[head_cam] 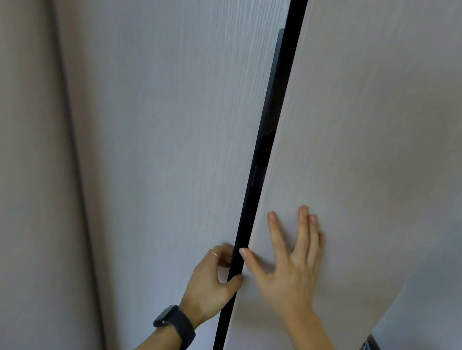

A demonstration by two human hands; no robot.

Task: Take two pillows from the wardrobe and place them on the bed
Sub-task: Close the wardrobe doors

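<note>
2 hands are touching 2 pale wardrobe doors [422, 69].
Nearest, the left hand [213, 281], wearing a dark watch [170, 321], is gripping the black edge strip [223, 325] of the left door [174, 105]; the right hand [290, 269] is pressing flat, fingers spread, on the right door [376, 167]. Beyond, a dark gap [287, 62] is showing between them.

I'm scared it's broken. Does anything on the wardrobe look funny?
Nothing looks broken. The left hand grips the black handle strip and the right hand lies flat on the right door. Only a dark gap shows between it and the left door.
</note>
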